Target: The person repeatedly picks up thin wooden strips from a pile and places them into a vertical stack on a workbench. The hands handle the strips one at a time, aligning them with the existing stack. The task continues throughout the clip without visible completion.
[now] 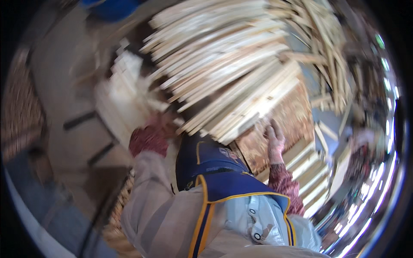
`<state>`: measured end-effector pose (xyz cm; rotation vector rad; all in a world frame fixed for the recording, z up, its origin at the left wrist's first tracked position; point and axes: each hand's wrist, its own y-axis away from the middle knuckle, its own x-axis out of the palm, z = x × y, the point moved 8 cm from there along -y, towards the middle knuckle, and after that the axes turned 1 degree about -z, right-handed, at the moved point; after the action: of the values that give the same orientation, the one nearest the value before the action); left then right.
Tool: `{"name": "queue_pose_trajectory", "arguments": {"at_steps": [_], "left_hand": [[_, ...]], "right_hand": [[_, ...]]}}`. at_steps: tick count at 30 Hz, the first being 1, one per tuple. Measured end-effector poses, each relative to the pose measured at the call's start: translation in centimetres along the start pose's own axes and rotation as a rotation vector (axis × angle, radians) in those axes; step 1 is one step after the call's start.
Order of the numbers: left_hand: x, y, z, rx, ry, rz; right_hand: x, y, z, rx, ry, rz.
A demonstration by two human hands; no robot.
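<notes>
Many pale wooden strips lie side by side in a wide layer in front of me, their near ends slanting toward my apron. My right hand, with a red sleeve at the wrist, is over a brown wooden board, beside the nearest strips. Its fingers are stretched out and slightly bent, with nothing visible in them. My left hand, in a dark red glove, is near the strips' left ends, next to a pale stack of wood. Motion smears its fingers, so its grip is hidden.
Loose strips lie tangled at the far right. More strips are stacked beside my right forearm. A blue container stands at the far left, on the grey floor. Dark bars jut out at left.
</notes>
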<state>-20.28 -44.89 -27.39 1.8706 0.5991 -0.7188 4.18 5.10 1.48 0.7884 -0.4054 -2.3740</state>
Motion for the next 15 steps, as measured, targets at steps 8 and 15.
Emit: {"name": "queue_pose_trajectory", "arguments": {"at_steps": [8, 15], "left_hand": [[-19.1, 7.3, -7.7, -0.551, 0.155, -1.123], [-26.1, 14.0, -35.5, 0.026, 0.176, -0.918]], "right_hand": [[-10.5, -10.0, -3.9, 0.094, -0.075, -0.262], [-14.6, -33.4, 2.6, -0.402, -0.136, -0.681]]}}
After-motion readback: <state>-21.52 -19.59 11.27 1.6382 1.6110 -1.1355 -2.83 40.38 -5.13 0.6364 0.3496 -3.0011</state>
